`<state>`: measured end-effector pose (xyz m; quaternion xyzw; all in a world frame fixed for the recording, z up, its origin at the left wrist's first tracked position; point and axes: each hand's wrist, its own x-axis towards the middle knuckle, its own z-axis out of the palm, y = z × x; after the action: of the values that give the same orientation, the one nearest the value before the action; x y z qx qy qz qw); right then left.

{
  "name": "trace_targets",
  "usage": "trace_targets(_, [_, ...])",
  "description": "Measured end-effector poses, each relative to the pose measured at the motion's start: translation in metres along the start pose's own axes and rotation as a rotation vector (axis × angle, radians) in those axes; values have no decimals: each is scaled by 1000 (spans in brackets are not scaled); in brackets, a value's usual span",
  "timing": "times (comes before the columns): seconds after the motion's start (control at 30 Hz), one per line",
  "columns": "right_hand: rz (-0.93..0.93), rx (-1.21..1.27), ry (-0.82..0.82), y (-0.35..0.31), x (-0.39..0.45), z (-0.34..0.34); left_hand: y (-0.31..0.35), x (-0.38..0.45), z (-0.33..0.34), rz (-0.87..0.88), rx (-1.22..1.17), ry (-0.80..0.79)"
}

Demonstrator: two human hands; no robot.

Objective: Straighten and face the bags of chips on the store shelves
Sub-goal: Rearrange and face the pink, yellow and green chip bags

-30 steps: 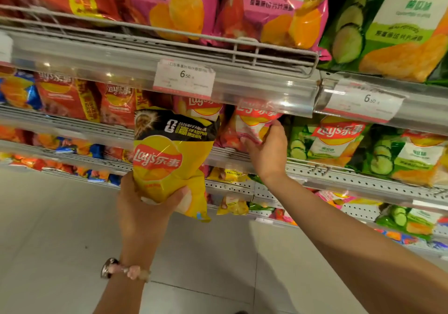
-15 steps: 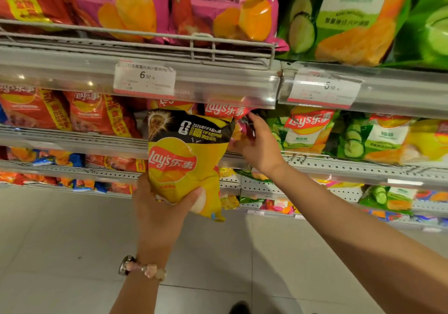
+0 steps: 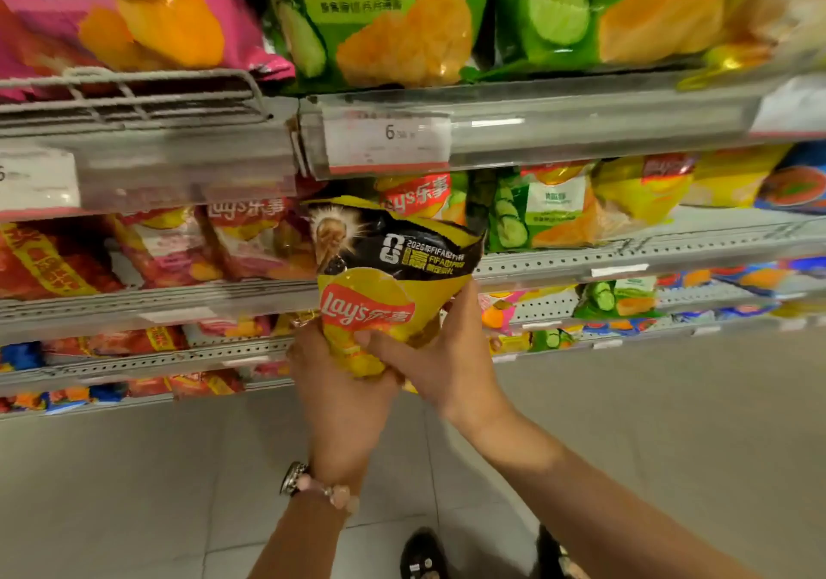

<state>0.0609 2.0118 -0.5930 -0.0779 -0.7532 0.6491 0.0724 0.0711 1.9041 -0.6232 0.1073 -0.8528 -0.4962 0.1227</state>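
Observation:
A yellow and black bag of chips [image 3: 393,265] is held upright in front of the shelves, its printed front facing me. My left hand [image 3: 339,391] grips its lower left part from below. My right hand [image 3: 442,355] grips its lower right side, thumb across the front. Behind it on the second shelf [image 3: 625,256] stand red and pink bags [image 3: 250,239] to the left and green cucumber bags [image 3: 536,212] to the right. The top shelf carries pink bags [image 3: 134,11] and large green bags [image 3: 384,15].
Price tags [image 3: 389,140] hang on the clear rail of the top shelf. Lower shelves [image 3: 179,355] hold more mixed bags. Grey floor tiles [image 3: 134,489] lie below, with my dark shoes [image 3: 422,556] at the bottom edge. A watch and bead bracelet sit on my left wrist [image 3: 313,484].
My right hand left the pink bag on the second shelf and came down to grip the yellow bag beside my left hand. The view shifted right along the shelves.

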Motion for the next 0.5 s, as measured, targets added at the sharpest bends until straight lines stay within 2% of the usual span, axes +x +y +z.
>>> trace_targets(0.1, [4,-33,111,4,8,-28,16,-9,30,50,39,-22])
trace_targets(0.27, [19,-22,196,10,17,-86,53,-30,81,197,118,0])
trace_targets(0.5, [109,62,345,34,25,-176,95,-61,157,268,187,-79])
